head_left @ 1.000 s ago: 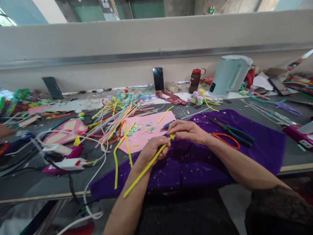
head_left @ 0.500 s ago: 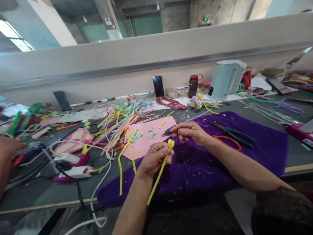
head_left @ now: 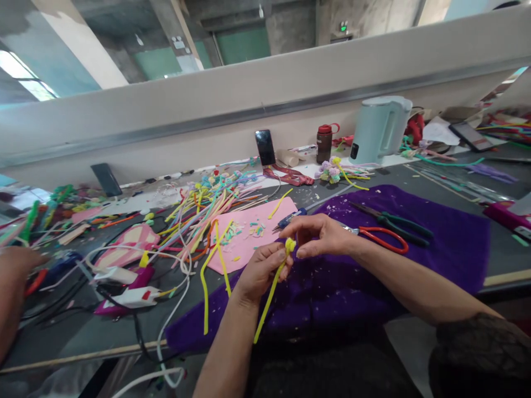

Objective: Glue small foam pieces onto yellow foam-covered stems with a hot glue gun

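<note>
Pinched between thumb and fingers of my left hand (head_left: 264, 266) is a yellow pipe cleaner flower (head_left: 290, 245); its bunched head pokes up above the thumb and its long stem slants down below the hand. My right hand (head_left: 317, 235) is curved beside the flower head, thumb and index finger apart, and I see nothing held in it. Beneath both hands lies a purple cloth (head_left: 348, 282). Scissors with red handles (head_left: 384, 239) and green-handled pliers (head_left: 404, 225) rest on the cloth by my right forearm. A blue tool (head_left: 290, 217) lies just behind my right fingers.
A pink mat (head_left: 249, 249) carries small cut bits, with loose yellow pipe cleaners (head_left: 204, 293) beside it. Behind are a pile of coloured stems (head_left: 224, 193), a phone (head_left: 265, 147), a bottle (head_left: 324, 145) and a kettle (head_left: 375, 130). White cables (head_left: 174, 309) run left. Another person's hand (head_left: 19, 271) shows at far left.
My right hand has come down and left toward the flower head, and its thumb and index finger have spread. My left hand keeps hold of the flower, nearly in place.
</note>
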The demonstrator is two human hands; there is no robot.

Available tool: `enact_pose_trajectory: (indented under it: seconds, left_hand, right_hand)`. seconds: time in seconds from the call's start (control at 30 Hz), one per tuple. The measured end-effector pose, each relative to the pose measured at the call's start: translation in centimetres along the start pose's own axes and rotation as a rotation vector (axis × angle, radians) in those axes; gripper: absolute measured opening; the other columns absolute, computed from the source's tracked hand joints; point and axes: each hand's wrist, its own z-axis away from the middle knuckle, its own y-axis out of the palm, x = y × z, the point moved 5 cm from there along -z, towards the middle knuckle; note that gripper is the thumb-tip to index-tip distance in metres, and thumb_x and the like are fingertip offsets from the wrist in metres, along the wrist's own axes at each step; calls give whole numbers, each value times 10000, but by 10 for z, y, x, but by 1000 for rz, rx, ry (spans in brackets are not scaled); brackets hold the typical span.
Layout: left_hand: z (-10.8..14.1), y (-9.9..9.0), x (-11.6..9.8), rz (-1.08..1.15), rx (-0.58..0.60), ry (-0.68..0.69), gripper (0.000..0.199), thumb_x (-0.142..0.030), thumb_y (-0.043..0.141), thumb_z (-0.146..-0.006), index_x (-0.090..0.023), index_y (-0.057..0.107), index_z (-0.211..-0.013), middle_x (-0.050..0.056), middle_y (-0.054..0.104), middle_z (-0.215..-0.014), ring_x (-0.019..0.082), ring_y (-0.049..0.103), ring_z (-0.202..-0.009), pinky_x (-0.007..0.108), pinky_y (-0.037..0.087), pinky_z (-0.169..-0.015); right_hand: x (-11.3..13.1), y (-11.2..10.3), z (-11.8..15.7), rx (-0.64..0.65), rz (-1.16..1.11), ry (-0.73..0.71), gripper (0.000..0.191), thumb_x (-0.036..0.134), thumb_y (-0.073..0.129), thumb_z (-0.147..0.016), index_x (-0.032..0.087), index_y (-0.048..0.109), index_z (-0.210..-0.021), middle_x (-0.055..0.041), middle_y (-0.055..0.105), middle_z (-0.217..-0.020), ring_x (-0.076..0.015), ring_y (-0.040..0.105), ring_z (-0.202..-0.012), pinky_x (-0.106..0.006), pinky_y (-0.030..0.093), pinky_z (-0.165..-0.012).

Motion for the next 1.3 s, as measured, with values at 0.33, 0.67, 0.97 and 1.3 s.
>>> enact_pose_trajectory:
  seconds: [0.33,0.67,0.97,1.3]
  left_hand:
    - [-1,-4,2,-15,-86,-22,235,-347,643,-697,-119,602,-658,5,554,-503,58,434,-404,179,248,-412]
    - [-3,-12,-1,21,-185,43,271,-302,744,-544,-141,531,-588,-27,529,-497,51,370,-422,192,201,-423]
    - [-4,-12,5,-11,-166,-2,234,-261,737,-565,-146,537,-604,-44,503,-486,47,344,-401,202,194,-428]
    - [-6,-10,4,-59,-212,-30,205,-236,742,-561,-140,562,-583,-48,500,-483,49,373,-422,197,222,-447]
  right_hand:
    - [0,-3,-2,-49,23,-6,402,263,701,-670,191,604,-1053,-1,582,-839,-69,529,-640,-186,422,-559]
    - [-16,-19,-3,-244,-7,124,205,276,610,-747,149,665,-898,-7,612,-679,-63,497,-487,-180,363,-434]
    - [-13,-14,-3,-77,-68,116,359,228,676,-690,190,629,-1044,-17,627,-847,-96,549,-680,-214,441,-587]
    - [-13,-8,-2,32,23,93,406,257,707,-666,194,618,-1057,-17,591,-891,-95,540,-701,-222,436,-615]
